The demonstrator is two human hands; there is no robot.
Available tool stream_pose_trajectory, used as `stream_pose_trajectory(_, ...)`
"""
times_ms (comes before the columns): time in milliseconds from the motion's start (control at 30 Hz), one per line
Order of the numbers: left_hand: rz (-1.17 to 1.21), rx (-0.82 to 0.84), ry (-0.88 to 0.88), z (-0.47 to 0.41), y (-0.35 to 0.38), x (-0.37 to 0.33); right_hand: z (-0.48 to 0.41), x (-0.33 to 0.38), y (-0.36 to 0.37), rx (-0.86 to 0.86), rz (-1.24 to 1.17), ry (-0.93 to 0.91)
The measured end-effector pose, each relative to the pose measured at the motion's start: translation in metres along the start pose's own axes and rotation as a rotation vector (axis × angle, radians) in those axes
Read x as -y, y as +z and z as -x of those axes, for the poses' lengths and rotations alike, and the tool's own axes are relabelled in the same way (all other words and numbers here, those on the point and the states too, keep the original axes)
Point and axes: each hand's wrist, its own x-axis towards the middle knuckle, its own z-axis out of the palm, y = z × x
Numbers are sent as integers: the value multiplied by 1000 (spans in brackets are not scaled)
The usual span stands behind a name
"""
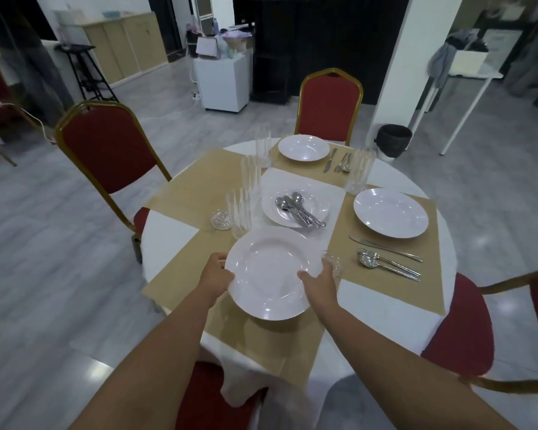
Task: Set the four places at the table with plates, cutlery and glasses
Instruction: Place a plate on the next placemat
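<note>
Table (168,234): round, white cloth, tan mats.
Room: grey floor, red chairs.
Centre plate (315,202): holds cutlery (298,209).
Hands: left hand (214,276) and right hand (320,279) pinch near plate (269,273) by its rim.

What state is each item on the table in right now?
Near white round plate: held by left hand and right hand.
Centre white plate: holds spare steel cutlery.
Far white plate: set, empty.
Right white plate: set, empty.
Tall clear glasses: upright, empty.
</note>
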Motion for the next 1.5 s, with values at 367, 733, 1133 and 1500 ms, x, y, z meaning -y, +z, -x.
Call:
stream_pose_trajectory(367, -202, -68, -59, -1, -11, 51, 19, -29, 22, 31, 66, 45)
stream_pose_trajectory(733, -250, 24, -37, -20, -20, 64, 20, -37, 27, 14, 176, 29)
stream_pose_trajectory(1133, -340, 58, 222, -5, 1, 69, 46, -61, 40, -14, 575, -17)
stream_pose_trajectory(1500, -421, 114, 176, -17, 6, 63, 36, -60, 28, -9, 566, -14)
